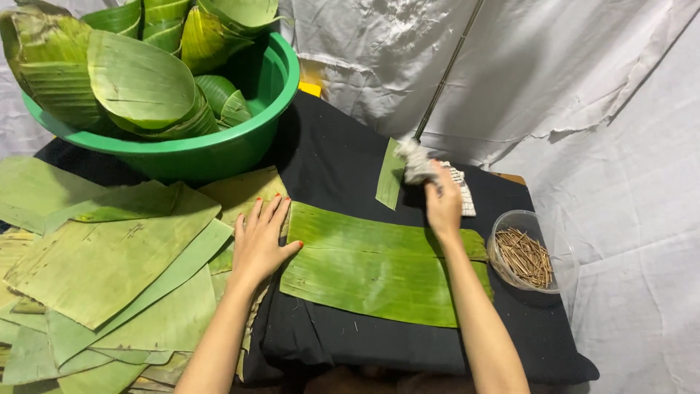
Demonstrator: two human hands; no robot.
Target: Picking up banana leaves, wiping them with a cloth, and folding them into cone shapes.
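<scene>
Large banana leaf [379, 266] flat on black tabletop [335, 160], between stacked cut leaves [109, 263] and clear bowl of small sticks [526, 255]. Left hand [261, 241] spread flat, pressing leaf's left edge. Right hand [442, 203] closed around white cloth [415, 162] at leaf's far edge. Green basin [219, 149] of folded leaves behind.

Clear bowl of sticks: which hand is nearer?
Right. The right hand, holding a white cloth, is just up-left of the bowl of sticks. The left hand rests flat at the banana leaf's far left end.
</scene>
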